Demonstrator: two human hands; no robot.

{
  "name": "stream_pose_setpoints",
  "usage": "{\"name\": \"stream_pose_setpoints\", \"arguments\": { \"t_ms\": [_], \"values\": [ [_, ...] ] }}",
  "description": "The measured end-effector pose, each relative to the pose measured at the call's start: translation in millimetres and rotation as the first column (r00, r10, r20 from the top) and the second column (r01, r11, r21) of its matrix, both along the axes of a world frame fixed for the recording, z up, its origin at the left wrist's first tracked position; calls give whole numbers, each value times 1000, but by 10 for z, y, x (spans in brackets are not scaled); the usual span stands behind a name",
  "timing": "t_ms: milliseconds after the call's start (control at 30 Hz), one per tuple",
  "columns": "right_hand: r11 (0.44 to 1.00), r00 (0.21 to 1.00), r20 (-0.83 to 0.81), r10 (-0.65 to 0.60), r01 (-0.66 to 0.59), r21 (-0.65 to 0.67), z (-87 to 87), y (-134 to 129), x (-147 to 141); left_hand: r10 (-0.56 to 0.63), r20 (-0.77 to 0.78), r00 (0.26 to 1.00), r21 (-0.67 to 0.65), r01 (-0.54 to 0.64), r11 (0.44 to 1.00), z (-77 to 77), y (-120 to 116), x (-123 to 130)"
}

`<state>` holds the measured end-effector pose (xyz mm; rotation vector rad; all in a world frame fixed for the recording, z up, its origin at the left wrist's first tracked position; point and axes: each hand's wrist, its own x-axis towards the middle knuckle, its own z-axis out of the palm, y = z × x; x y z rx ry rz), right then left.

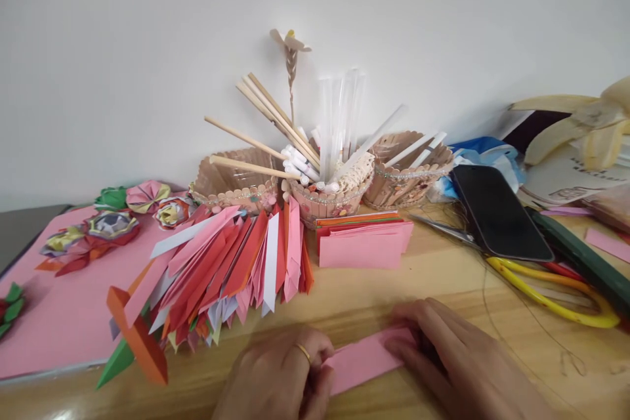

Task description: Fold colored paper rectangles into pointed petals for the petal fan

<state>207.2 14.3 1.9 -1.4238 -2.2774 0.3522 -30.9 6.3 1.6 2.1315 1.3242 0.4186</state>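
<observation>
A folded strip of pink paper (367, 359) lies low over the wooden table between my two hands. My left hand (280, 374), with a gold ring on one finger, pinches its left end between thumb and curled fingers. At the other end, my right hand (453, 361) has its thumb on the face of the strip and its fingers behind the upper edge. Just beyond stands a stack of folded pink, red and orange papers (361, 249). To the left, a long row of folded paper pieces (231, 256) fans out in red, pink, orange and white.
Three wooden-stick baskets (329, 203) by the wall hold sticks, pens and clear rods. Paper flowers (113, 225) rest on a pink sheet (63, 321). On the right are a phone (499, 210), yellow-handled scissors (556, 295), loose thread and banana peels (585, 125).
</observation>
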Motion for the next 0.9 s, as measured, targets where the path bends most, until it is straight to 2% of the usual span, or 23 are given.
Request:
{"name": "stream_pose_setpoints", "arguments": {
  "t_ms": [367,733,833,900],
  "values": [
    [998,1000,-11,-4,3,-57,7,24,-18,-23,-41,999,61,26,998,49,37,22],
    [996,1000,-15,-7,6,-91,14,5,-25,-59,-103,993,249,83,965,19,36,53],
    [995,1000,-16,-8,6,-95,13,3,-34,-75,-143,987,336,120,934,41,30,80],
    [996,1000,-17,-5,4,-93,4,1,-36,-79,-207,975,439,165,883,65,35,105]
  ]
}}
